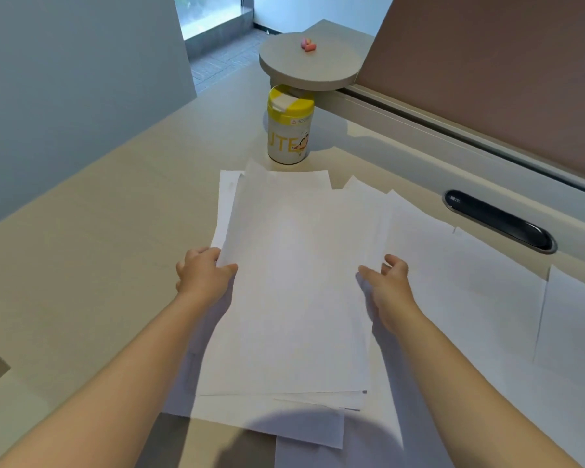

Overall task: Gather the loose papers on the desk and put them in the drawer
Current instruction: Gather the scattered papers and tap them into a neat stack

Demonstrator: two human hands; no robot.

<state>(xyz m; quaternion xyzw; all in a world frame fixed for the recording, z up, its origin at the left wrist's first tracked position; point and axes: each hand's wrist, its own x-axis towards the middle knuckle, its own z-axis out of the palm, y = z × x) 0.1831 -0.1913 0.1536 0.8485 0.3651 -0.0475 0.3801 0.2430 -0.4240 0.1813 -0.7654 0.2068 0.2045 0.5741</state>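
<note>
A loose stack of white paper sheets (pixel 291 282) lies fanned across the middle of the pale beige desk (pixel 98 231), its corners splayed toward 12 and 1 o'clock and more sheets spreading out toward 3 and 4 o'clock. The left hand (pixel 203 273) pinches the stack's left edge at about 9 o'clock — thumb on top, fingers curled underneath, lifting that edge slightly. The right hand (pixel 390 285) rests on the stack's right side at 3 o'clock with its fingers spread and loose; it presses on the paper and I cannot tell whether it grips any sheet. At 12 o'clock beyond the papers stands a white cylindrical canister with a yellow flip lid (pixel 289 125), just clear of the far corners. Above it a round grey shelf disc (pixel 313 67) carries a few small pink and orange pieces (pixel 308 44). At 2 o'clock a dark oval cable slot (pixel 500 220) sits in the desk — one sheet's corner reaches near it.
</note>
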